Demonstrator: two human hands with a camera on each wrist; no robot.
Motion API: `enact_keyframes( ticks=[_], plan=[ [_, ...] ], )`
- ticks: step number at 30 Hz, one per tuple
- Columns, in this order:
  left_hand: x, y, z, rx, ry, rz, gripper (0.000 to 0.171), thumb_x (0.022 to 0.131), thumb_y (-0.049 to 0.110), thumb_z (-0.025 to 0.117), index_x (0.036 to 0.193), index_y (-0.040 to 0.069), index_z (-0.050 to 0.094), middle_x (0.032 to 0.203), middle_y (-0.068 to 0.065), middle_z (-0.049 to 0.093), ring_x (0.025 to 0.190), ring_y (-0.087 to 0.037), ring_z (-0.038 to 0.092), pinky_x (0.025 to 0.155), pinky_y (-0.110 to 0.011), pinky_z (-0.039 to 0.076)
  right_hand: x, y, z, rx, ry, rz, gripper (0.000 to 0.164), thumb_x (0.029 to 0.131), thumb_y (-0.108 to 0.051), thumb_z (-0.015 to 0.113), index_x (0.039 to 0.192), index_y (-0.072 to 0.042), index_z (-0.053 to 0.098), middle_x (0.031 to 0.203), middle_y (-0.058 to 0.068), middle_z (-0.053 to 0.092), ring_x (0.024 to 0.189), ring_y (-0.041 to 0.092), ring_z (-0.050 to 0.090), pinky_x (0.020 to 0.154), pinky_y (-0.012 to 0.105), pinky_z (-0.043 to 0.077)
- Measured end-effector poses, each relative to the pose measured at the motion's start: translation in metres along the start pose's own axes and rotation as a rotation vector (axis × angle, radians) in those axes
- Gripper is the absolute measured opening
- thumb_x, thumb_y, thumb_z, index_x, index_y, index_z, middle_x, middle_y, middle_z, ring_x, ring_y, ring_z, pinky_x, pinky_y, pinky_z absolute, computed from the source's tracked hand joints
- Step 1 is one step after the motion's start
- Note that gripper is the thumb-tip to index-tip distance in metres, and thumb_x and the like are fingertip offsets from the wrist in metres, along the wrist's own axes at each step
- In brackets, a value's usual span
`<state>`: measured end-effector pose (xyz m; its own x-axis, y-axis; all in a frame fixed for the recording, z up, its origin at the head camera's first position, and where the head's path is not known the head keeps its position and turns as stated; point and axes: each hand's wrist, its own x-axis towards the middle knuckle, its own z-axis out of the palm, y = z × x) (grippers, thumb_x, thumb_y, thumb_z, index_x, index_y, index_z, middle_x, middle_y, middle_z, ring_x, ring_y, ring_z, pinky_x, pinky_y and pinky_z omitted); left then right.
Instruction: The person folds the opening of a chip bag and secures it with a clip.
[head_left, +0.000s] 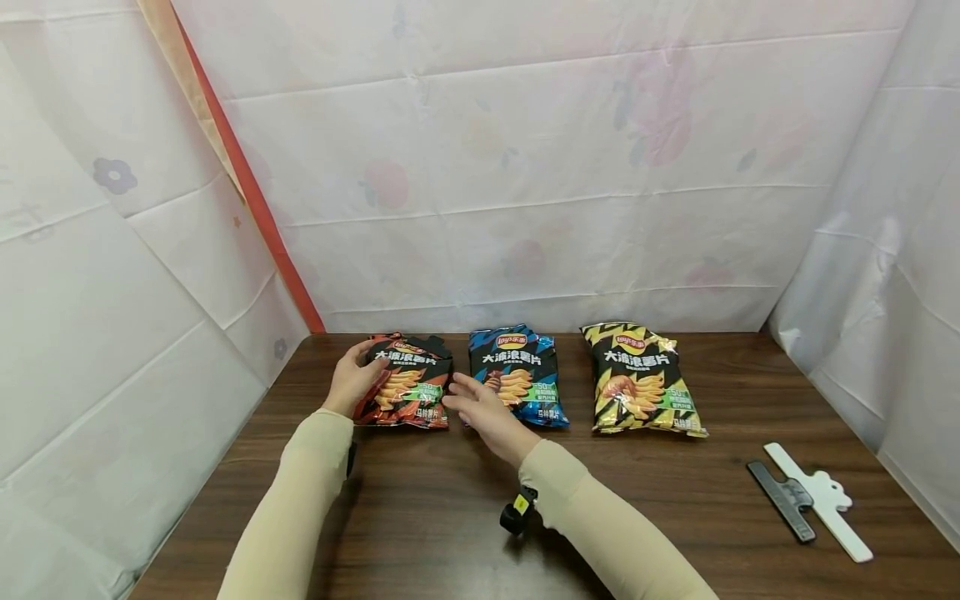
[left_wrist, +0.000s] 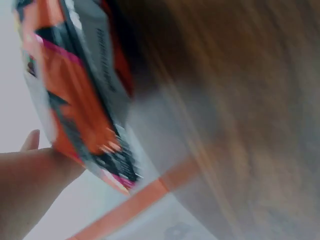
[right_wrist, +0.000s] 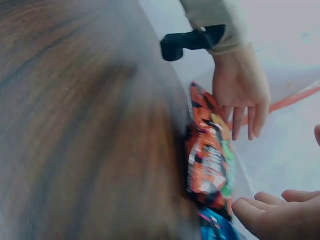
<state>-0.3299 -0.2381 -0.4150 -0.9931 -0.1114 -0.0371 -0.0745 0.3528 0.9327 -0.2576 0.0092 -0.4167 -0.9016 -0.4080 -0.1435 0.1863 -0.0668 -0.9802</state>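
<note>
A red and black bag of potato chips [head_left: 405, 379] lies face up at the left on the dark wooden table. My left hand [head_left: 354, 379] is at its left edge, fingers loosely extended over the side. The left wrist view shows the bag [left_wrist: 82, 95] blurred, with the hand [left_wrist: 40, 170] beside it. My right hand [head_left: 491, 417] hovers by the red bag's right edge, in front of the blue bag of potato chips [head_left: 525, 358], fingers extended and holding nothing. In the right wrist view both hands flank the red bag [right_wrist: 210, 160]; whether the right fingertips touch it, I cannot tell.
A yellow and black bag of potato chips [head_left: 637, 383] lies to the right of the blue one. At the right front of the table [head_left: 420, 517] lie a black clip [head_left: 780, 500] and a white clip [head_left: 825, 500]. A white patterned cloth [head_left: 525, 167] hangs behind.
</note>
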Motion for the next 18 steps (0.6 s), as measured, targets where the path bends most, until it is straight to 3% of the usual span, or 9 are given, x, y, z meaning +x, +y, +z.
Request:
enact_keyframes(
  ticks=[4, 9, 14, 18],
  plan=[
    [-0.006, 0.008, 0.01, 0.045, 0.01, 0.051, 0.06, 0.1, 0.022, 0.056, 0.153, 0.009, 0.032, 0.16, -0.019, 0.024, 0.141, -0.036, 0.035, 0.112, -0.053, 0.034, -0.007, -0.008, -0.015, -0.018, 0.016, -0.035, 0.061, 0.101, -0.019, 0.054, 0.155, -0.009, 0.026, 0.156, 0.02, 0.034, 0.143, 0.035, 0.035, 0.117, 0.05, 0.029],
    [-0.014, 0.016, 0.024, 0.139, -0.008, 0.133, 0.061, 0.101, 0.03, 0.054, 0.154, 0.013, 0.031, 0.16, -0.016, 0.027, 0.148, -0.036, 0.022, 0.116, -0.057, 0.025, -0.017, -0.016, -0.036, -0.117, 0.072, -0.061, 0.057, 0.102, -0.018, 0.052, 0.154, -0.009, 0.03, 0.152, 0.021, 0.04, 0.136, 0.036, 0.045, 0.112, 0.05, 0.037],
    [-0.025, 0.03, 0.04, 0.115, -0.09, 0.158, 0.065, 0.101, 0.033, 0.054, 0.156, 0.014, 0.026, 0.162, -0.012, 0.024, 0.15, -0.034, 0.02, 0.117, -0.056, 0.025, -0.024, -0.021, -0.055, -0.231, 0.148, -0.106, 0.054, 0.102, -0.017, 0.053, 0.152, -0.009, 0.034, 0.147, 0.021, 0.046, 0.131, 0.035, 0.05, 0.107, 0.05, 0.043],
    [-0.036, 0.042, 0.053, 0.068, -0.166, 0.145, 0.067, 0.101, 0.033, 0.055, 0.156, 0.014, 0.023, 0.162, -0.012, 0.023, 0.149, -0.034, 0.022, 0.116, -0.055, 0.027, -0.031, -0.025, -0.071, -0.248, 0.175, -0.099, 0.057, 0.102, -0.022, 0.054, 0.153, -0.012, 0.031, 0.149, 0.019, 0.044, 0.134, 0.034, 0.047, 0.108, 0.049, 0.041]
  ],
)
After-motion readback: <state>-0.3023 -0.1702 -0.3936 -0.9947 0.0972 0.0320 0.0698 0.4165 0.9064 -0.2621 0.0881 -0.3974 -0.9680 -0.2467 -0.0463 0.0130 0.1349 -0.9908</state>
